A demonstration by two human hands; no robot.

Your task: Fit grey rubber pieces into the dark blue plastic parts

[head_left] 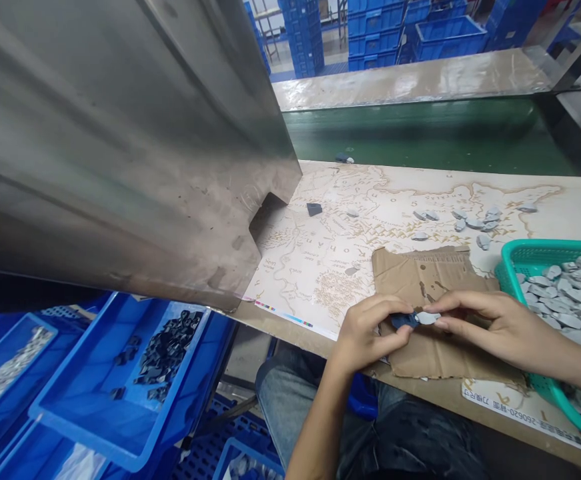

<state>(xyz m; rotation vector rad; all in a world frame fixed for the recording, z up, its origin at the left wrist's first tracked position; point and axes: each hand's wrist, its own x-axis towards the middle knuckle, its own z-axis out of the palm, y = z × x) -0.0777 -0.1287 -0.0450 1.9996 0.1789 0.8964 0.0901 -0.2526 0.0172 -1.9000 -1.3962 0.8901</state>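
Observation:
Over a torn piece of brown cardboard [420, 353], my left hand [370, 333] pinches a small dark blue-black part [403, 321] between thumb and fingers. My right hand [490, 323] pinches a small light grey leaf-shaped piece [427, 318]. The two parts meet end to end; whether they are joined I cannot tell. Beside my right forearm stands a green basket [507, 267] heaped with similar grey pieces [570, 293]. Several loose grey pieces [475, 223] lie on the map-printed sheet [340, 247], along with another dark part [314, 209].
A large metal panel [120, 133] rises at the left. Behind the sheet runs a green conveyor belt [420, 133], with a dark-and-grey part [343, 159] at its near edge. Below left, a blue bin [95, 400] holds dark parts [170, 347]. Blue crates [375, 33] are stacked beyond.

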